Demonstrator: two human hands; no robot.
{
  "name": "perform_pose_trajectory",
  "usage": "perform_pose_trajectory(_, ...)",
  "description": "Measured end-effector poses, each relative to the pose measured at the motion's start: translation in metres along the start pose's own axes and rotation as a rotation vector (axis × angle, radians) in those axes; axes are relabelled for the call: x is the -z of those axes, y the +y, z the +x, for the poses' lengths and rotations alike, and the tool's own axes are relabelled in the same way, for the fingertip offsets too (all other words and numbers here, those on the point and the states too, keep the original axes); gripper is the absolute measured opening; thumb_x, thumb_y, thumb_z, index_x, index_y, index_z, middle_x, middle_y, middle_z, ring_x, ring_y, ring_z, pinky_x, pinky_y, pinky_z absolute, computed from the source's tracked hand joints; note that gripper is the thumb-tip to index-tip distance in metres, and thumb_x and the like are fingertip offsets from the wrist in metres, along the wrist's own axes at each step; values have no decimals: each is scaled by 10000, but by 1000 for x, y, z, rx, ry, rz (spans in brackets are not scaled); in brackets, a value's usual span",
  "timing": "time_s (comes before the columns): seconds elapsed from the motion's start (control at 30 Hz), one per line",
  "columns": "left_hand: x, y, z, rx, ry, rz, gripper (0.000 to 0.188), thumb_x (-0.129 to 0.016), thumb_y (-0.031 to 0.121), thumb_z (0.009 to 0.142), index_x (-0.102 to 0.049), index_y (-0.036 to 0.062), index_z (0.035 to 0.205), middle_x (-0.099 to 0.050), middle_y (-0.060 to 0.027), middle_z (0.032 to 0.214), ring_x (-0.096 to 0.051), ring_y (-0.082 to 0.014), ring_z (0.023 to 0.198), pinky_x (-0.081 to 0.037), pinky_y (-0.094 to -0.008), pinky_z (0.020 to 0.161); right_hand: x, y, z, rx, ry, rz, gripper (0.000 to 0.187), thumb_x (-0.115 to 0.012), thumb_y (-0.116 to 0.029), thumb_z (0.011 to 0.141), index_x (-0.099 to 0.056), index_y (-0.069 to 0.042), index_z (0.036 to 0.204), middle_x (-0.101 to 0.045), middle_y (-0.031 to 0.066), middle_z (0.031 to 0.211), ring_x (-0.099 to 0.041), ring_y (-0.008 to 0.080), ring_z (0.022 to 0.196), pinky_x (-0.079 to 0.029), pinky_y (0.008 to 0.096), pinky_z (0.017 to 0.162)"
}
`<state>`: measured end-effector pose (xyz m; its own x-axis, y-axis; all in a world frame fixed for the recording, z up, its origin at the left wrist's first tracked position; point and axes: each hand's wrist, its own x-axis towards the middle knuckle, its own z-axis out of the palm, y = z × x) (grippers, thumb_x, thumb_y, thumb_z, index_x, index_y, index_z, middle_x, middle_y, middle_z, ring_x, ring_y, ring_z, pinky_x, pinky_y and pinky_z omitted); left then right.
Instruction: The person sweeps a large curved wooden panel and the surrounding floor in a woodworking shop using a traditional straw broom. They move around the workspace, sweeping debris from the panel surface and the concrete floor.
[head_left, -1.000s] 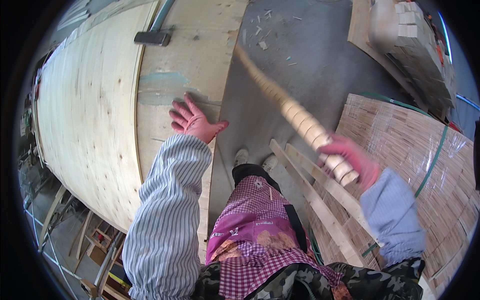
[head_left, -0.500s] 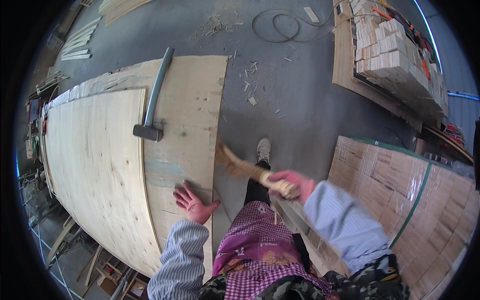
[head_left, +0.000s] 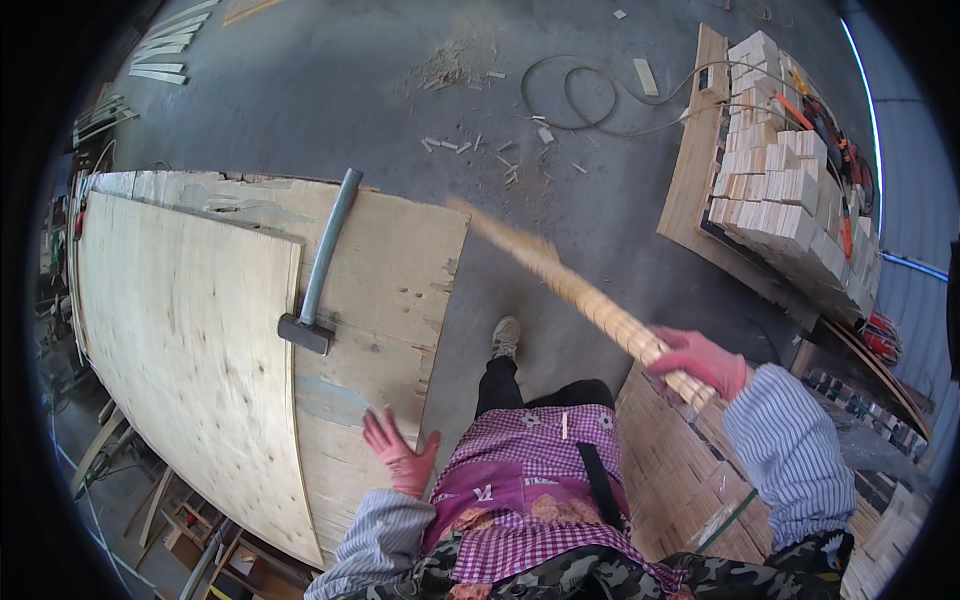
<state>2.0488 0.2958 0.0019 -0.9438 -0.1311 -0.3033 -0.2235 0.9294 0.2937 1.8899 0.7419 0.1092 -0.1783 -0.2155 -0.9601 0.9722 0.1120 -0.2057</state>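
My right hand (head_left: 700, 362), in a pink glove, is wrapped round the thick end of a long tan straw hand broom (head_left: 590, 302) with a ribbed, bound handle. The broom points forward and left over the floor, its far tip smeared by motion near the plywood corner. My left hand (head_left: 402, 455), also in a pink glove, has its fingers spread at the right edge of the lower plywood sheet (head_left: 390, 280); whether it touches the wood I cannot tell. A sledgehammer (head_left: 325, 250) with a grey-blue handle lies on that sheet, beside the edge of the upper plywood sheet (head_left: 190, 340).
Strapped wood blocks (head_left: 660, 470) stand close at my right. Farther right, stacked pale blocks (head_left: 770, 180) sit on a board with tools on top. Wood scraps (head_left: 510, 160) and a looped hose (head_left: 570, 90) lie on the grey floor ahead.
My right hand has swung the broom outward to the right, and its tip now points farther forward. My left hand has shifted slightly toward the plywood edge. The view has turned and shifted.
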Motion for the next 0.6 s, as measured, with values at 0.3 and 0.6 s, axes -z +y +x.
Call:
perform_pose_trajectory(0.3, 0, 159, 259, 514, 58, -442, 1233, -779, 537, 606, -48, 59, 1477, -12, -326, 1491, -12, -498, 1378, -94, -621, 1081, 37, -45, 60, -203, 73, -183, 295, -697, -56, 759, -592, -4, 1030, -609, 106, 762, -630, 191, 565, -541, 320, 471)
perform_pose_trajectory(0.6, -4, 199, 315, 951, -240, -129, 1415, -746, 692, 551, 223, 186, 1448, 183, -295, 1487, 99, -507, 1372, -64, -637, 1082, 112, -203, 120, 45, 98, -147, 420, -662, -90, 796, -526, -61, 1193, -569, 101, 751, -602, 188, 540, -519, 315, 427)
